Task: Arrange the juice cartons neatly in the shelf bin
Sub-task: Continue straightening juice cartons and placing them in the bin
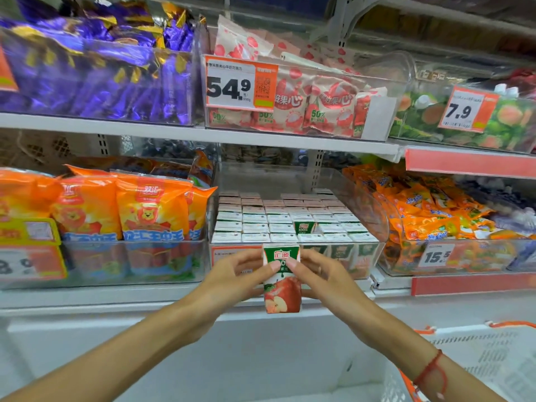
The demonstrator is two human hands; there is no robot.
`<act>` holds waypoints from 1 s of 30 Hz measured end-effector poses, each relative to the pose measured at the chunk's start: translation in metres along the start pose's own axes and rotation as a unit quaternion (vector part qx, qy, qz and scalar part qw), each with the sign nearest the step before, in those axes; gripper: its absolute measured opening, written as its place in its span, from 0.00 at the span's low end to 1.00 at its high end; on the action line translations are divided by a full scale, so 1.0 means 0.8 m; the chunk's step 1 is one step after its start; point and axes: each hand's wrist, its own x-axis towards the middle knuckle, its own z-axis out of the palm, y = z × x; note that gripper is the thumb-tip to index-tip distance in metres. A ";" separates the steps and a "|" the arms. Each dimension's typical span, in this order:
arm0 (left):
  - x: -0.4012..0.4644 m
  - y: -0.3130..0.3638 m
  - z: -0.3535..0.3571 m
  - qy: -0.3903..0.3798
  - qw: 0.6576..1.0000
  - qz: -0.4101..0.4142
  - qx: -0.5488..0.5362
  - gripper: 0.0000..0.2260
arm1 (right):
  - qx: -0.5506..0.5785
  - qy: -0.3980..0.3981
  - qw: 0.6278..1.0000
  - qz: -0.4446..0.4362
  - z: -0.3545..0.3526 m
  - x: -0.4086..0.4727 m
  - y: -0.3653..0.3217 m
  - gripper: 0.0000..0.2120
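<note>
Supermarket shelving (174, 134) stocked with clear bins: purple candy bags (95, 74) above, orange sausage packs (121, 210) at left, orange snack packets (420, 210) at right. Between those, clear shelf bin (374, 221) packed with upright juice cartons (261, 224) in tidy rows, one carton (303, 226) standing higher than its neighbours. Just in front of that bin, apple juice carton (282, 278) held upright, pinched by left hand (232, 280) and right hand (327, 278) from either side, thumbs nearly meeting on its face; white basket (475, 361) at lower right.
</note>
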 end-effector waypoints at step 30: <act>0.006 -0.018 -0.006 0.007 0.999 0.047 -0.014 0.06 | 0.062 0.050 0.997 0.017 0.006 -0.008 -0.003 0.07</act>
